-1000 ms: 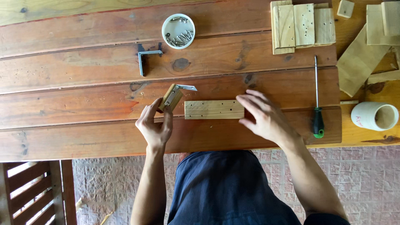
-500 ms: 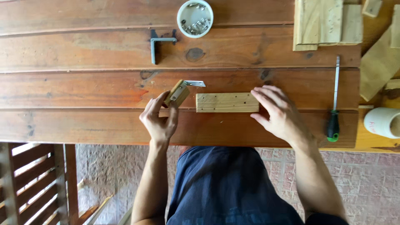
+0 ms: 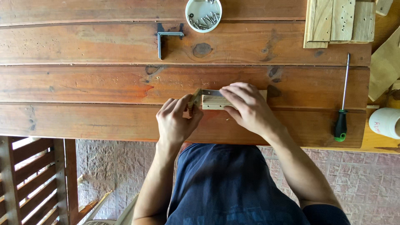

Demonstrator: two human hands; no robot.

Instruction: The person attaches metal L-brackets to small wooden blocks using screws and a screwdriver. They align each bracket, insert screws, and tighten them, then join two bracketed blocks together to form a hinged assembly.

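Observation:
My left hand [image 3: 177, 121] grips a small wooden block [image 3: 193, 99] with a metal angle bracket [image 3: 212, 93] fixed to it, pressed against the left end of a light wooden slat [image 3: 214, 102]. My right hand [image 3: 246, 106] lies flat over the slat and holds it down on the brown plank table [image 3: 104, 83]. The bracket's free arm reaches over the slat's top. Most of the slat is hidden under my right hand.
A second metal angle bracket [image 3: 166, 39] lies farther back. A white round tub of screws [image 3: 203, 14] stands at the far edge. Several wooden slats [image 3: 337, 21] are stacked at back right. A green-handled screwdriver [image 3: 342, 104] and a white cup [image 3: 385, 122] are at right.
My left hand has brought the block with its bracket rightward against the end of the slat. My right hand has moved left, covering the slat. The view has shifted.

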